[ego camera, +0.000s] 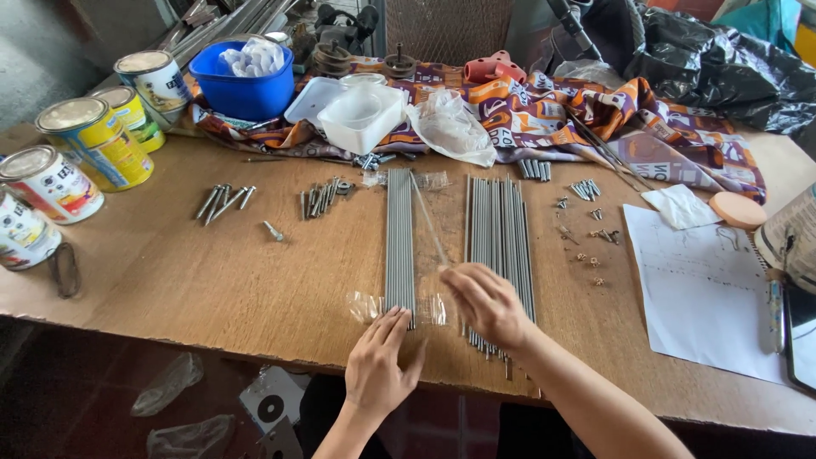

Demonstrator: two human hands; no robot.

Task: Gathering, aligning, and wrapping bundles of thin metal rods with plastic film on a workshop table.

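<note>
A: What is held at the near edge of the wooden table (212, 280)?

B: The lower end of the left rod bundle (399, 242) is pressed down by the flattened, open left hand (378, 361), close to the table's front edge. A single thin rod (427, 219) is pinched in the closed fingertips of the right hand (486, 304).

A: And the space around?

B: The right rod bundle (501, 246) is overlapped by the right hand. Bare wood is left toward the scattered bolts (223, 202) and paint tins (93, 140).
</note>
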